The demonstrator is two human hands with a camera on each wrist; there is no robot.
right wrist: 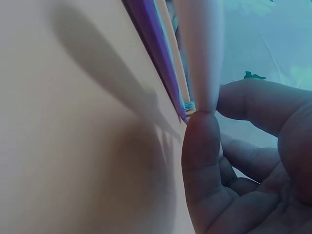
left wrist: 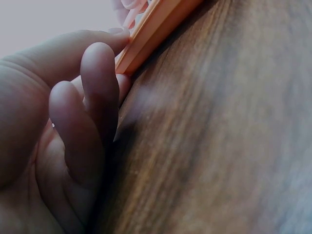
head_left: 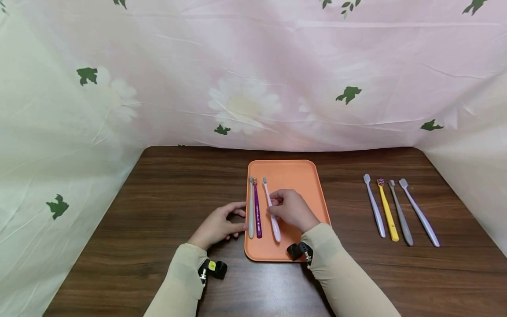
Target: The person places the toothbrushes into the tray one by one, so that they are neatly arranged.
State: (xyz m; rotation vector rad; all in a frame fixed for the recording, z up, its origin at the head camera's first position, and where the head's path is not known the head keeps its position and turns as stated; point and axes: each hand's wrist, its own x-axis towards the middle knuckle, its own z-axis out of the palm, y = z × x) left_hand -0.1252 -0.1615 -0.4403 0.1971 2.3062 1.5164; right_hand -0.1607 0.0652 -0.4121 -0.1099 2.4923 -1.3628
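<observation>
My right hand (head_left: 292, 210) pinches a pale pink toothbrush (head_left: 275, 229) between thumb and fingertips, over the orange tray (head_left: 293, 169). In the right wrist view its handle (right wrist: 202, 44) stands off the tray surface and casts a shadow there. To its left on the tray lie a purple toothbrush (head_left: 258, 215) and a pale grey-green toothbrush (head_left: 251, 211), side by side with heads toward the back. My left hand (head_left: 217, 225) holds the tray's left edge; the left wrist view has its thumb on the rim (left wrist: 141, 39) and the other fingers curled beside it.
Right of the tray, several toothbrushes lie in a row on the brown wooden table (head_left: 190, 176): a lavender one (head_left: 374, 207), a yellow one (head_left: 388, 211), a grey one (head_left: 402, 215) and another lavender one (head_left: 420, 215). A flowered cloth (head_left: 245, 66) hangs behind the table.
</observation>
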